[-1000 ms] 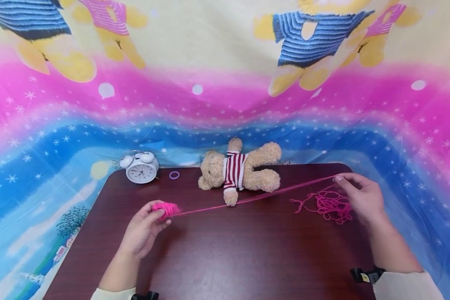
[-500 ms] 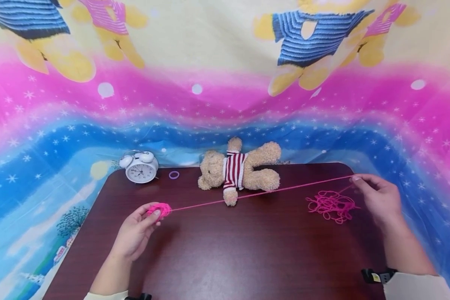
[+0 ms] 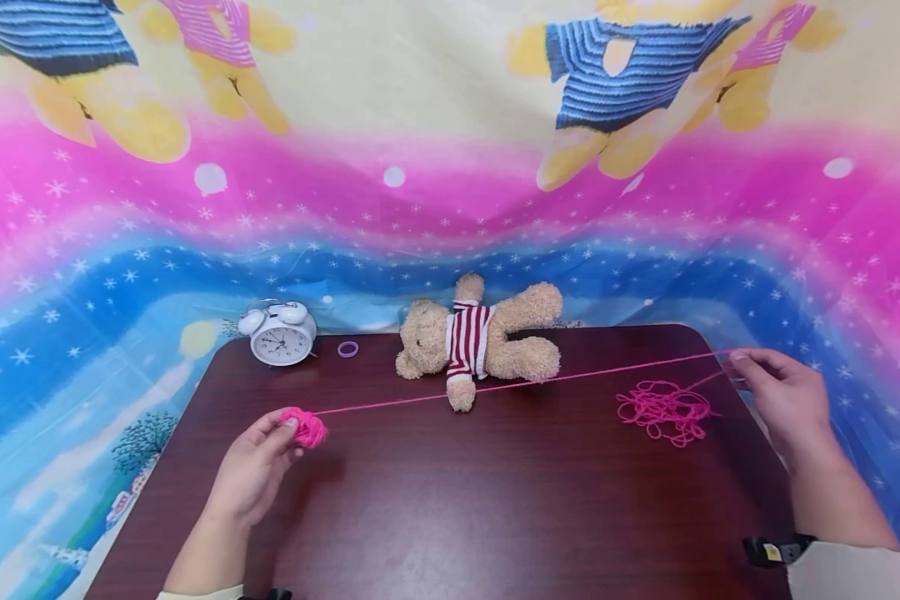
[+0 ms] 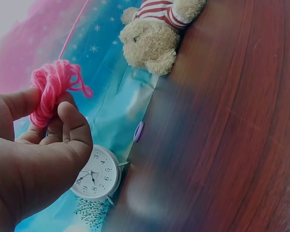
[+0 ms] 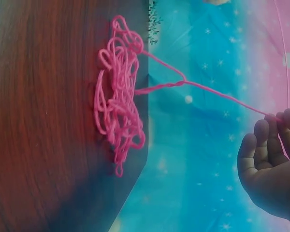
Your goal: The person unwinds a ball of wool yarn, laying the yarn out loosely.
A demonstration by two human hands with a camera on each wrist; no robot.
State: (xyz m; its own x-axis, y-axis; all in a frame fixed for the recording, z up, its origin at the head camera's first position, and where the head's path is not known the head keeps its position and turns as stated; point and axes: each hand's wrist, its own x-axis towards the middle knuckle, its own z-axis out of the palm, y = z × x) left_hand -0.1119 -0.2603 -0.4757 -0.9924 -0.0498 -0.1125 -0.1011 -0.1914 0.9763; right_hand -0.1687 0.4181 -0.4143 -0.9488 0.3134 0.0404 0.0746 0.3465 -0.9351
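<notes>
My left hand point(image 3: 251, 468) pinches a small wound bundle of pink yarn point(image 3: 307, 427) between thumb and fingers, above the table's left side. From it a taut strand point(image 3: 390, 403) crosses to my right hand point(image 3: 791, 404), which pinches it between thumb and fingertip past the table's right edge. Below the right hand lies a loose, tangled heap of pink yarn point(image 3: 663, 412). In the right wrist view, a strand point(image 5: 227, 98) rises from that heap point(image 5: 118, 96) to the fingertips. A loose loop sticks out of the bundle point(image 4: 50, 92) in the left wrist view.
On the dark wooden table point(image 3: 450, 517), a teddy bear point(image 3: 468, 337) in a striped shirt lies at the back, the strand passing over its lower arm in view. A white alarm clock point(image 3: 281, 344) and a purple ring point(image 3: 348, 350) stand left of it. A printed cloth point(image 3: 450, 208) hangs behind.
Both hands have moved apart, the left leftward with the bundle and the right rightward. The yarn between them has become a longer, thinner taut line. The heap's left tail has drawn in.
</notes>
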